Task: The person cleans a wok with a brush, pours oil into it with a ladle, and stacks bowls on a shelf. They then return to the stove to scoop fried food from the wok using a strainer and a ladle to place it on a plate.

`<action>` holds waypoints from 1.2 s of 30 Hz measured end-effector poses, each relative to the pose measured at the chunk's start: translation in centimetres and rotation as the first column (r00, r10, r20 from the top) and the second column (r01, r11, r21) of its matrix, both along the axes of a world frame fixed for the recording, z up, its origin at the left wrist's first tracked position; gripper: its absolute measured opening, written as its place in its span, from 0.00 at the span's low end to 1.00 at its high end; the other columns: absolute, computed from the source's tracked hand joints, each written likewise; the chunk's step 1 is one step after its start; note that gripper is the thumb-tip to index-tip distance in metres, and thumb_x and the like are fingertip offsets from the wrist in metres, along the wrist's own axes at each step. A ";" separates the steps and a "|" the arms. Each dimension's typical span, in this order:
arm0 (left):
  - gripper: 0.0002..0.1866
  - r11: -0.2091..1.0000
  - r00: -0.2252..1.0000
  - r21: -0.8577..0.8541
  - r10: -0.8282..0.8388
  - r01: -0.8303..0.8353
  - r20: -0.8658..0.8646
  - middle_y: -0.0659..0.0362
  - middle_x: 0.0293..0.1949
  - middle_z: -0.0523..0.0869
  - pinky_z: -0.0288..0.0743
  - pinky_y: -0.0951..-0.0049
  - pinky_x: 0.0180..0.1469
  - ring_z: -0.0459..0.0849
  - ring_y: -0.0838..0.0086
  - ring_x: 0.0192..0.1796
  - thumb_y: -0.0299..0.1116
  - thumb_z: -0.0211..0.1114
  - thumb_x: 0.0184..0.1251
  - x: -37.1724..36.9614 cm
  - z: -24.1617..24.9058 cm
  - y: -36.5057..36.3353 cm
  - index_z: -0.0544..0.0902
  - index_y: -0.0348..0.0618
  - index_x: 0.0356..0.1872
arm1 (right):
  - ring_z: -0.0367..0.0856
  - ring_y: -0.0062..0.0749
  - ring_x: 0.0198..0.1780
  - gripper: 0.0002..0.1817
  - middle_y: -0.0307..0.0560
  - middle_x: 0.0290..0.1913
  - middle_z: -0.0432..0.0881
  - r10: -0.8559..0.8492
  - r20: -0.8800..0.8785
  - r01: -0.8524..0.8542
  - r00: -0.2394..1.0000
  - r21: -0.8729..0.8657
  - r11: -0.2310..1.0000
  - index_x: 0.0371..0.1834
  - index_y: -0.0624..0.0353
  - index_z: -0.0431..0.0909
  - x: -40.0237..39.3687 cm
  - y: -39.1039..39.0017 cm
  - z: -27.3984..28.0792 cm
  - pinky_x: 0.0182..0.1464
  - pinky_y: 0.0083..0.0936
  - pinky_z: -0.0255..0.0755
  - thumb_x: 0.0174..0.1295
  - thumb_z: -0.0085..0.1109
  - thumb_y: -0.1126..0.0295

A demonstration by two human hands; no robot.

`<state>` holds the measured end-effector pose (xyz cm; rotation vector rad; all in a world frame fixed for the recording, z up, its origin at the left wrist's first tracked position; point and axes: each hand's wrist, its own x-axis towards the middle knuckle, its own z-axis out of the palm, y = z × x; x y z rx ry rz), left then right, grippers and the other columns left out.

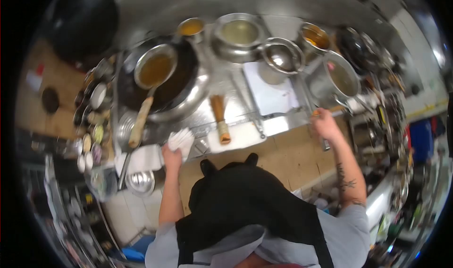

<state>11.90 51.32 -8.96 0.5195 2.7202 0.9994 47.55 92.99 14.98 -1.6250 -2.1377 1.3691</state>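
Observation:
My left hand (173, 155) is closed on a folded white cloth (181, 140) at the counter's front edge. To its left, a wok (185, 95) carries a strainer ladle (155, 69) with a wrapped handle over brown liquid. My right hand (324, 122) is closed near the front edge, below a tall steel pot (323, 81); a small orange thing shows at its fingers, too small to name. Between my hands lie a bamboo brush (220, 119) and a long metal utensil (247, 105) on the steel counter.
Behind are a wide pot of pale liquid (238, 32), a small pot of orange liquid (191, 28), a lidless steel pot (282, 58) and another with amber liquid (314, 37). Small bowls (98, 95) line the left side. A white sheet (269, 98) lies at centre right.

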 end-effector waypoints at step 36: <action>0.22 0.767 0.902 0.477 0.397 -0.428 0.170 0.52 0.57 0.75 0.72 0.77 0.42 0.76 0.75 0.39 0.23 0.56 0.65 0.0 -1.0 -12.8 0.67 0.33 0.61 | 0.71 0.24 0.21 0.20 0.40 0.24 0.68 -0.872 -0.423 -0.449 0.247 -0.847 0.284 0.50 0.76 0.48 -12.2 2.2 10.6 0.22 0.18 0.76 0.59 0.44 0.84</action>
